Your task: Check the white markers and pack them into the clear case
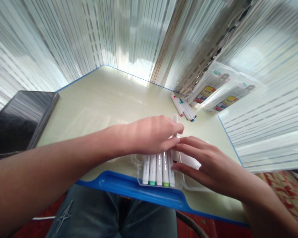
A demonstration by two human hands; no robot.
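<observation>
My left hand (pixel 152 134) is closed around a white marker (pixel 175 119), pinching it upright between thumb and fingers over the right side of a clear plastic case (pixel 139 172). Several white markers (pixel 159 168) lie side by side in the case, with white, green and lime ends toward me; my left hand hides their far ends. My right hand (pixel 201 153) has its fingers stretched out and apart. Its fingertips are close to the held marker's lower part, and its thumb touches the rightmost marker in the row. The case's open lid (pixel 196 189) lies under my right hand.
Several loose markers (pixel 183 107) lie at the table's back right. Two clear cases with yellow labels (pixel 208 90) stand behind them by the curtain (pixel 129 33). A dark tablet-like device (pixel 17 122) rests at the left. The pale table (pixel 89 102) has a blue front tray (pixel 114 180).
</observation>
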